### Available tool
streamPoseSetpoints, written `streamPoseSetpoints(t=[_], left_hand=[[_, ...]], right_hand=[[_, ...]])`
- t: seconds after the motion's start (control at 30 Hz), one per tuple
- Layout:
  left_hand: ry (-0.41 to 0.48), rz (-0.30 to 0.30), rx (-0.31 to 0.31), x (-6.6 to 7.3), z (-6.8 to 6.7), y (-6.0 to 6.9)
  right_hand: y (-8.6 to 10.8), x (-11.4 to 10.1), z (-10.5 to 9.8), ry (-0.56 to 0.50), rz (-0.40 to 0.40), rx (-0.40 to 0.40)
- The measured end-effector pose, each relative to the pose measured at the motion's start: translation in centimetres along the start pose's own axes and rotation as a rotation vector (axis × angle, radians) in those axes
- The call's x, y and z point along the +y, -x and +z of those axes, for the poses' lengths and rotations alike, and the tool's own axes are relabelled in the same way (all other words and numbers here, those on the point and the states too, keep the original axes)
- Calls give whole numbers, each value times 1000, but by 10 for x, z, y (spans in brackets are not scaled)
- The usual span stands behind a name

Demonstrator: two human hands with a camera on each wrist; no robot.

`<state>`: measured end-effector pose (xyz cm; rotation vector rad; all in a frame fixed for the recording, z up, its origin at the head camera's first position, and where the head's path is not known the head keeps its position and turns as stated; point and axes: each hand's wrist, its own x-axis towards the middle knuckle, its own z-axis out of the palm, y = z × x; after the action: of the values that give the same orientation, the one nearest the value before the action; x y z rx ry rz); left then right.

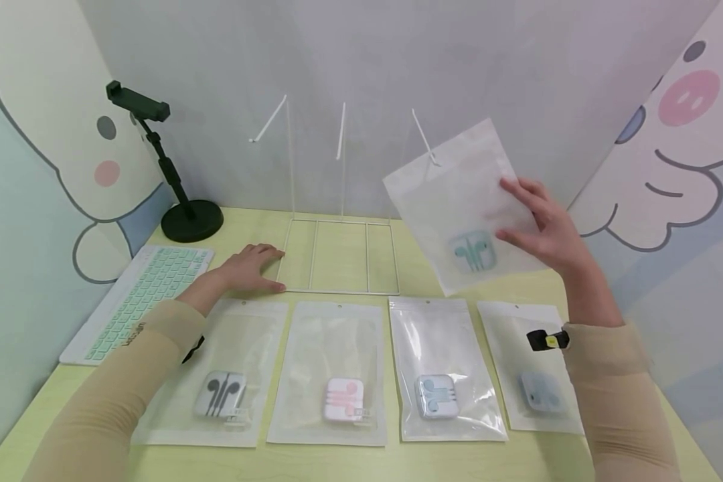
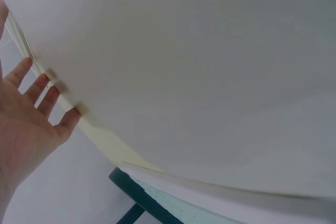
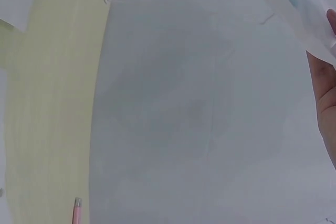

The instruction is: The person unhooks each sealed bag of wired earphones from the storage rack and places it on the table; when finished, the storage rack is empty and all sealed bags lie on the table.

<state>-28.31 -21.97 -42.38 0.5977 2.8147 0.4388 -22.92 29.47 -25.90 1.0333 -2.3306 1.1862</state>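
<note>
My right hand (image 1: 545, 224) pinches the right edge of a white plastic bag (image 1: 416, 191), which holds light-green earphones (image 1: 474, 252). The bag is tilted, its upper part at the tip of the right hook (image 1: 424, 137) of a white wire rack (image 1: 342, 292); whether that hook passes through the bag's hole I cannot tell. My left hand (image 1: 244, 269) rests on the table at the rack's left front corner, fingers and thumb touching the base wires. In the right wrist view only part of the right hand (image 3: 326, 87) shows.
Four similar bags with boxed earphones lie in a row: black (image 1: 219, 395), pink (image 1: 344, 400), blue (image 1: 437, 396), pale blue (image 1: 542, 391). A green-keyed keyboard (image 1: 147, 294) and black phone stand (image 1: 191, 221) are at left. A pink stick (image 3: 77, 212) shows in the right wrist view.
</note>
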Motion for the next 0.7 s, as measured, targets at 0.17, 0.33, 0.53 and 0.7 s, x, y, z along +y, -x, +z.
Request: streamPoseSetpoints(t=[0.17, 0.33, 0.53, 0.7], left_hand=[[3, 0, -3, 0, 1, 0], [3, -2, -2, 0, 0, 0], [1, 2, 0, 0, 1, 0], [4, 1, 3, 1, 0, 1]], right_hand=[[6, -1, 0, -41, -27, 3], [10, -3, 0, -92, -70, 9], [15, -4, 1, -147, -127, 12], [18, -4, 2, -238, -153, 13]])
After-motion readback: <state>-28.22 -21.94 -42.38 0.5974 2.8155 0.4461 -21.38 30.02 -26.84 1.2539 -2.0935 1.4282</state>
